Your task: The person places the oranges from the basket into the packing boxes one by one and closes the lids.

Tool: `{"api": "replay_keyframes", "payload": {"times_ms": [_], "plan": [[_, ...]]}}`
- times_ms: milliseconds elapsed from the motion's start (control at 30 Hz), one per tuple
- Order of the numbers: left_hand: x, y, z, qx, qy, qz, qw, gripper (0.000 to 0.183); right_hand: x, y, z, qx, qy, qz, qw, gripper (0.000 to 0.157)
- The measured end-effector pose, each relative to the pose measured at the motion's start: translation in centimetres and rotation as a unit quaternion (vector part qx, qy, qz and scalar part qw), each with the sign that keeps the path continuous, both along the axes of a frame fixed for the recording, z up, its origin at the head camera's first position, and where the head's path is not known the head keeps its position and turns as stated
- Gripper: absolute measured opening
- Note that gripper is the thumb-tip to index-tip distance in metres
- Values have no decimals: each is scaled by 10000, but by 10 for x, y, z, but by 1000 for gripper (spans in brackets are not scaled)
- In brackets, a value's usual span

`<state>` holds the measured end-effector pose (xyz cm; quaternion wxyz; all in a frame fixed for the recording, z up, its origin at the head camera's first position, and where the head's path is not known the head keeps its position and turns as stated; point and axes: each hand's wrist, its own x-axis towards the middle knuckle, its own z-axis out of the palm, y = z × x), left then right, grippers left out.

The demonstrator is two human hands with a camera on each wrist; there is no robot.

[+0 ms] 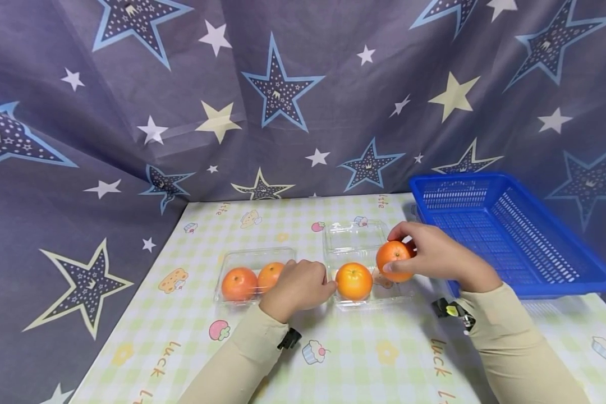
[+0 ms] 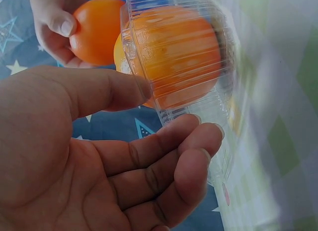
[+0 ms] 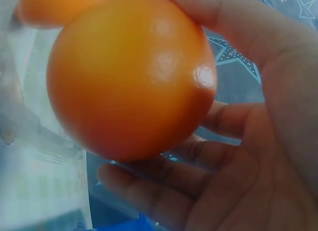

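Observation:
My right hand (image 1: pixel 426 252) grips an orange (image 1: pixel 395 261) over the right half of an open clear plastic clamshell box (image 1: pixel 350 238). In the right wrist view, thumb and fingers curl round this orange (image 3: pixel 131 77). Another orange (image 1: pixel 354 281) sits in the box's front left part. At the box's left edge is my left hand (image 1: pixel 303 286); in the left wrist view, the thumb of the left hand (image 2: pixel 114 136) lies on the ribbed rim (image 2: pixel 161 67) and the curled fingertips are at its lower side, pinching it.
To the left stands a second clear box (image 1: pixel 255 255) with two oranges (image 1: pixel 239 284) in it, one partly hidden by my left hand. A blue plastic basket (image 1: pixel 510 235) is at the right. Behind the checked tablecloth (image 1: pixel 363 359) hangs a star-patterned curtain (image 1: pixel 313 101).

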<state>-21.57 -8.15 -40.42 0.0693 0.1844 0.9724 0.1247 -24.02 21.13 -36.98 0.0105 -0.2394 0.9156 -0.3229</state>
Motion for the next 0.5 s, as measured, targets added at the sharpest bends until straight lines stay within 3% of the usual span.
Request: {"api": "replay_keyframes", "payload": {"times_ms": [500], "plan": [[0, 0, 1, -71, 60, -16, 10000, 48, -5, -7, -9, 287, 70, 257, 9992, 48]]}}
